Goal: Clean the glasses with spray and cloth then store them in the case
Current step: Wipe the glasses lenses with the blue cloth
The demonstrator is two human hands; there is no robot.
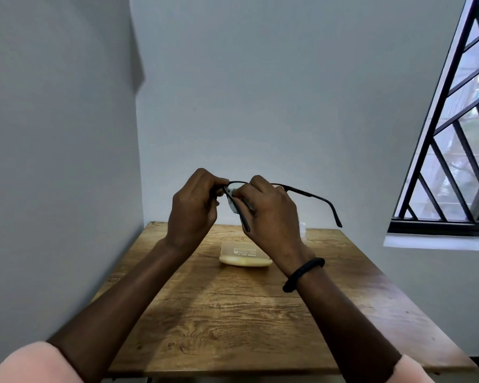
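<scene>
Between the two raised hands, the dark-framed glasses point(302, 191) are held up in the air, above the far part of the counter point(233, 313) and touching nothing but the hands. The left hand point(194, 205) has its fingers curled round the frame's end on its own side and grips it there. The right hand point(271, 214) pinches a small pale cloth point(232, 207) against the lens next to the left hand, with thumb and fingertips closed on it. Both temple arms are unfolded. One slants down between the two hands, and the other runs out past the right hand's knuckles and hooks downward at its tip.

Below the hands, and a little toward the person, a pale yellow case point(244, 258) lies flat on the wooden counter with faint print on its top; I cannot tell if it is fully closed. Just beyond the outer edge of the right hand a small whitish object point(302, 228) stands on the counter, mostly hidden. A black band point(303, 275) circles the right wrist. Pink sleeves point(25, 363) cover both upper arms. Off to the right hand's side a window point(454, 139) with black bars is set in the pale wall.
</scene>
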